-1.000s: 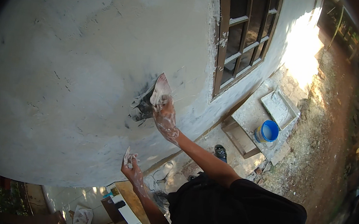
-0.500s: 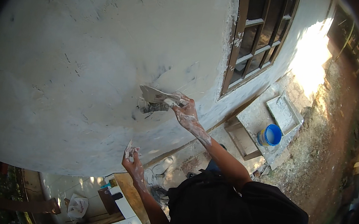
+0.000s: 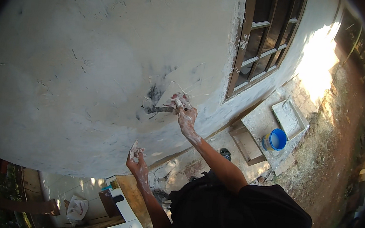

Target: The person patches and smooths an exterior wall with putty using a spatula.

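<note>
My right hand (image 3: 186, 115), smeared with white putty, grips a putty knife (image 3: 173, 95) against the pale plastered wall (image 3: 108, 63). Fingers and putty partly hide the tool's handle. Just left of the blade is a dark bare patch (image 3: 154, 94) with a dark streak below it. Lower and to the left, my left hand (image 3: 138, 164) is held up near the wall, its fingers closed around a thin, flat piece (image 3: 133, 146) coated in white. Exactly what that piece is, I cannot tell.
Right of the work area is a brown-framed window (image 3: 264, 42). Below it, a splattered box-like stand (image 3: 252, 120) bears a blue bucket (image 3: 276, 140) and a shallow white tray (image 3: 288, 117). A white plastic bag (image 3: 77, 209) lies on the tiled floor at lower left.
The putty knife has turned in my right hand and shifted to the right, uncovering the dark patch on the wall. My left hand has barely moved.
</note>
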`<state>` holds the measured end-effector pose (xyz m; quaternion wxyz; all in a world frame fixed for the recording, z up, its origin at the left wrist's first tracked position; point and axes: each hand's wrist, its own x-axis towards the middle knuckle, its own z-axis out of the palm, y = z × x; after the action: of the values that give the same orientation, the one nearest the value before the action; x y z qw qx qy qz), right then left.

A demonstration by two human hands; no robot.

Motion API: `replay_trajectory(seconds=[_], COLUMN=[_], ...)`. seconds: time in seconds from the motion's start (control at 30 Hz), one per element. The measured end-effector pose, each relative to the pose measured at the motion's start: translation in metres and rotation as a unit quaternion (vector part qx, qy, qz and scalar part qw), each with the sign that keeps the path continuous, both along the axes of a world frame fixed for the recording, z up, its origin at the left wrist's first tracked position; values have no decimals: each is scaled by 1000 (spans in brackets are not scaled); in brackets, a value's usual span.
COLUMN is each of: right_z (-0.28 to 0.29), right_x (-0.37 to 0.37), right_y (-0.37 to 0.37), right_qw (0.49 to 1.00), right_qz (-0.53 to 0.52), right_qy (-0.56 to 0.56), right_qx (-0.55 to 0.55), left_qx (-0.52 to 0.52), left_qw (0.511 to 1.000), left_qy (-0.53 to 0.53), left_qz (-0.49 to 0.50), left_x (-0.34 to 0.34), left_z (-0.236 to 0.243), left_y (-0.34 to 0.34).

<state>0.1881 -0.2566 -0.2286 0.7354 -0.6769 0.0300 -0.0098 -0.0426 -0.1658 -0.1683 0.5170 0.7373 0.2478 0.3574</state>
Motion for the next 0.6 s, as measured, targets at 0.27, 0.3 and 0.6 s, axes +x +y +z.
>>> replay_trajectory(seconds=[0.27,0.3,0.6], right_z=[51,55,56], right_x=[-60,-58,-63], right_y=[-50,-46,60], right_qw=[973,918,856], right_qz=[-3,-27,90], right_qy=[-226,-341,-401], right_qx=[-39,-203,-313], left_qx=[-13,-3,-17], left_qw=[1000,1000,998], left_qy=[-1,9,37], left_qz=[14,9,46], left_x=[-15,-16,-37], left_z=[-5,-4,-9], left_y=[6,6,7])
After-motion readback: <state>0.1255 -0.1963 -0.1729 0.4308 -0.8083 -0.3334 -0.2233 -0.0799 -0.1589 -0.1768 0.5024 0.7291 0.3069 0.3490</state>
